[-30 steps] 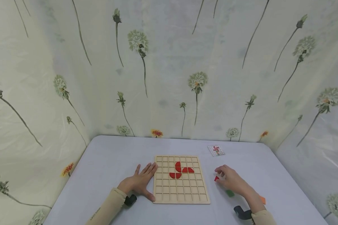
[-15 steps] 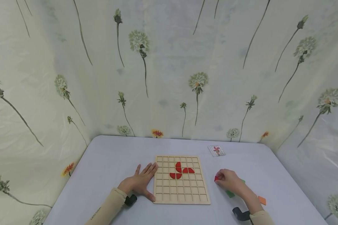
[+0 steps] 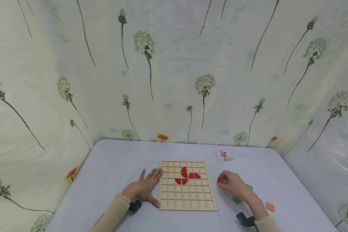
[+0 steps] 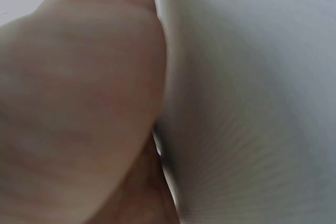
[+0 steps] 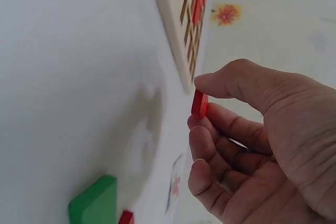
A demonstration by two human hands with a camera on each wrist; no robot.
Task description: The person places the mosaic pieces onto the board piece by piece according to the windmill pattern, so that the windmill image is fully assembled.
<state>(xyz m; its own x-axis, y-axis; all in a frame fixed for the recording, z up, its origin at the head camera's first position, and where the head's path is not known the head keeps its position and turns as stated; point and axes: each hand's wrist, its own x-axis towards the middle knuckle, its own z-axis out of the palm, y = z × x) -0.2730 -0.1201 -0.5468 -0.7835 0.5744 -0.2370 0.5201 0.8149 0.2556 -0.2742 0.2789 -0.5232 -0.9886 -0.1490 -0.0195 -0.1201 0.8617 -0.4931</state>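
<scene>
Right hand (image 5: 294,114) pinches a red piece (image 5: 199,104) between thumb and fingers, above the bench (image 3: 119,158), near the gridded board's (image 3: 186,196) right edge; left hand (image 3: 145,187) lies spread at its left edge. Such a small fingertip hold could let the piece slip or twist. Its long axis spans thumb to finger; where any curve points is hidden.

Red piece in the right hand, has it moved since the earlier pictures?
Yes: in the head view, the red piece, pinched by the right hand, has moved left, closer to the wooden board.
</scene>
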